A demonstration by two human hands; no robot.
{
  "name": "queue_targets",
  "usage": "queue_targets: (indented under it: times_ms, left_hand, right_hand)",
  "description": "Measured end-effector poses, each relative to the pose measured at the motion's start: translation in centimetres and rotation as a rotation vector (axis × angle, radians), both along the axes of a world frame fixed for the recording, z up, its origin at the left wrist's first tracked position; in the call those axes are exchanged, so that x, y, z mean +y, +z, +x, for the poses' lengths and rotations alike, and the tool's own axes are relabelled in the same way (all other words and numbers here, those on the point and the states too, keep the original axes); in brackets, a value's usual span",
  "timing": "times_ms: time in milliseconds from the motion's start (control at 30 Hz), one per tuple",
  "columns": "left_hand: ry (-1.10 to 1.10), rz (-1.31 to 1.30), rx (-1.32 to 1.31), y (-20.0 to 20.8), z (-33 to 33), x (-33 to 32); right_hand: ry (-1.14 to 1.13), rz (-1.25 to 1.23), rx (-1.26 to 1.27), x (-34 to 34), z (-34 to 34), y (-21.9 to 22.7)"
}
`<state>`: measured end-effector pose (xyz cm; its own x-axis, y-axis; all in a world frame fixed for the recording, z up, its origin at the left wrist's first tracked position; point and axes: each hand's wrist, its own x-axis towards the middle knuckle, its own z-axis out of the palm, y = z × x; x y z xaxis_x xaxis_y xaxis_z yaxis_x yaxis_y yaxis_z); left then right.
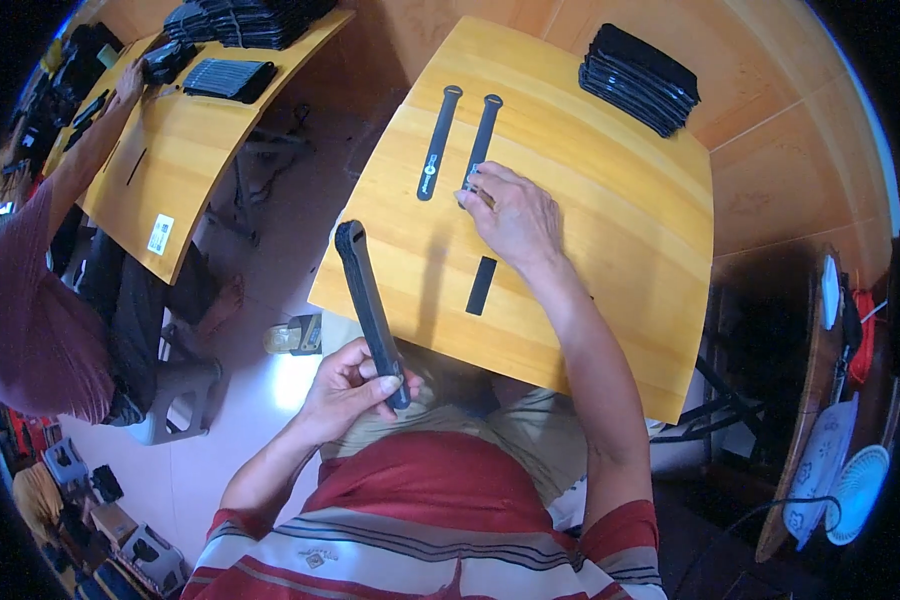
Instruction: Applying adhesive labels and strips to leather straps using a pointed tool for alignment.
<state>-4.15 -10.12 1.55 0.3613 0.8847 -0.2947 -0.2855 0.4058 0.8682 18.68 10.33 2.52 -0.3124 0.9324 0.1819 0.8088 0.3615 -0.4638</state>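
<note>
My left hand (342, 398) is closed around the lower end of a thick bundle of black straps (370, 305), held upright in front of the table's near left edge. The straps have rounded ends with a slot near the top. On the wooden table (610, 220), my right hand (518, 212) has its thumb and fingers closed on the near end of a single flat black strap (486, 125). Parallel to it on the left lies another black strap (438, 145) with light printing. A short black rectangular strip (481, 286) lies nearer me, below my right hand.
A stack of black flat packs (638, 80) sits at the table's far right corner. To the left, another person (50, 290) works at a second wooden table (160, 160) bearing black bundles. A fan (858, 495) stands at the right.
</note>
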Motion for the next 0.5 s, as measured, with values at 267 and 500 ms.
queue_targets:
  times_ms: [267,500]
  left_hand:
    - [0.159,-0.007,-0.018,0.1,1.2,1.7]
    - [0.182,0.009,-0.121,0.4,2.7,2.8]
  right_hand:
    - [0.052,-0.076,0.383,-8.5,1.1,1.2]
    - [0.108,-0.167,0.625,-16.7,0.6,1.2]
